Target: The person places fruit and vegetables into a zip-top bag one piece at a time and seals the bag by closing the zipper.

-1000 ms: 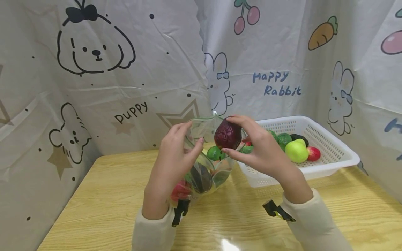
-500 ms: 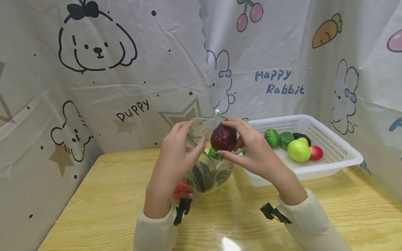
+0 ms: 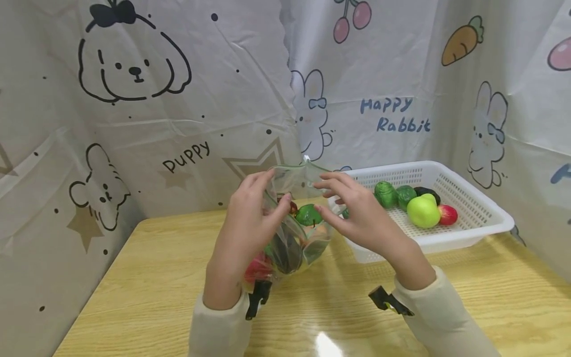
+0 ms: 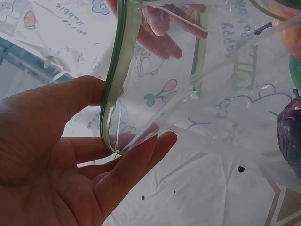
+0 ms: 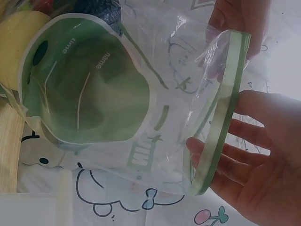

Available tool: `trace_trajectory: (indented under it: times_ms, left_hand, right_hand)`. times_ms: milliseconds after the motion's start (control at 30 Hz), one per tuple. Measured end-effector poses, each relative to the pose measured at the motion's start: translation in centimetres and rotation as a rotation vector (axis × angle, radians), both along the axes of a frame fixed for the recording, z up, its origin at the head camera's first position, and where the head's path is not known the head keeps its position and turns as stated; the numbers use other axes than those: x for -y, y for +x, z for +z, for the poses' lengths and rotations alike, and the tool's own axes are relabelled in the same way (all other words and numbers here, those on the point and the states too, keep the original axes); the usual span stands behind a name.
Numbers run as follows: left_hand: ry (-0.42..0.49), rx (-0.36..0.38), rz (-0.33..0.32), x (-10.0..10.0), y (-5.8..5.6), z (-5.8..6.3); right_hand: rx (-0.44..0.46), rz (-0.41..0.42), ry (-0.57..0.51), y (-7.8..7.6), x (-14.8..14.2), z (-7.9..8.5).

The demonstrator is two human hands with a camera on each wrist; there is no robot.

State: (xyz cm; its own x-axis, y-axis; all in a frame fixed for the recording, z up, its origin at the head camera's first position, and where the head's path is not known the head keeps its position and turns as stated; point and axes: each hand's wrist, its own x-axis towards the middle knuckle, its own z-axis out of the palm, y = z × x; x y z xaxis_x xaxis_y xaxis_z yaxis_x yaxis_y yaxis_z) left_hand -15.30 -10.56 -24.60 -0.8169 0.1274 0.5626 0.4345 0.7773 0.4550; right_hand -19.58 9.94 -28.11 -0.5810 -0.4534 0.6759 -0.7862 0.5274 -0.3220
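Observation:
A clear zip bag with green seal strips stands gaping between both hands. My left hand holds its left rim; in the left wrist view the thumb touches the seal strip and the fingers curve round the corner. My right hand is at the right rim, its fingers spread and loosely bent, with no fruit in them. Inside the bag are a green fruit with a stem, a dark oval piece and a red piece. A dark purple wrinkled fruit shows through the plastic in the left wrist view.
A white perforated basket stands on the wooden table at the right. It holds a yellow-green fruit, a red one, green ones and a dark one. A printed curtain hangs behind.
The right hand has let go of the dark purple wrinkled fruit over the bag's mouth after moving slightly left with it. The left hand stays at the left rim.

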Motion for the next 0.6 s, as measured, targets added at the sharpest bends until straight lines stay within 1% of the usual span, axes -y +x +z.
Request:
trace_trajectory:
  times_ms: [267,433,600]
  left_hand:
    - [0.005,-0.003,-0.001,0.1,0.0,-0.1]
    - [0.003,0.005,0.002,0.0,0.0,-0.1]
    - [0.002,0.002,0.003,0.0,-0.1,0.0]
  right_hand:
    - [0.008,-0.019,0.015,0.0,-0.2,0.3]
    - [-0.013,-0.047,0.019,-0.1,-0.4,0.4]
    - [-0.032,-0.070,-0.018,-0.1,-1.1,0.7]
